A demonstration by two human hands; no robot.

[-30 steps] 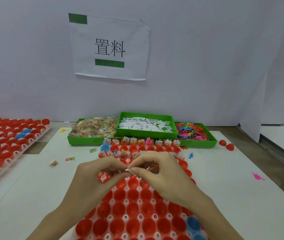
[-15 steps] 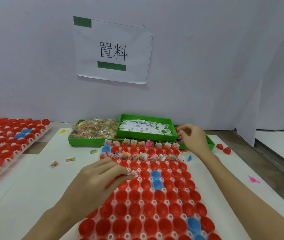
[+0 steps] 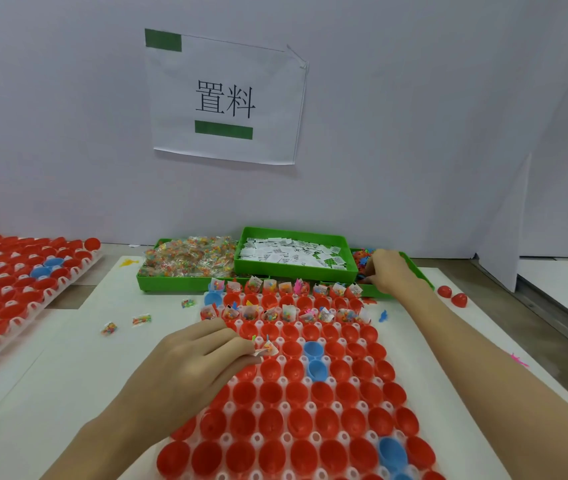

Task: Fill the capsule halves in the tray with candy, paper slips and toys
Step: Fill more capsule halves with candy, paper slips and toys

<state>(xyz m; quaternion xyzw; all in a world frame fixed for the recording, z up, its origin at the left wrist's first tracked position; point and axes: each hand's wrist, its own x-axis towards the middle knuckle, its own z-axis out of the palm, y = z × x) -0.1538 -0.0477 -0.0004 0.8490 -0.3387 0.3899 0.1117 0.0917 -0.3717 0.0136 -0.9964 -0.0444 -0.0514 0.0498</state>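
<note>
White tray (image 3: 258,439) of upright red and a few blue capsule halves (image 3: 270,421) lies centre, near edge cut off. The two far rows (image 3: 284,299) are seen filled with candy packets, slips and toys; nearer cups are empty. A small bundle (image 3: 268,348) is held over the third row. Behind, three green bins: candy (image 3: 189,259), paper slips (image 3: 293,252), toys (image 3: 362,259), partly hidden.

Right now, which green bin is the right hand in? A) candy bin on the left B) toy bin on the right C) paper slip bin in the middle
B: the right hand reaches into the toy bin, right of the paper slip bin; the candy bin sits far left, untouched.
</note>
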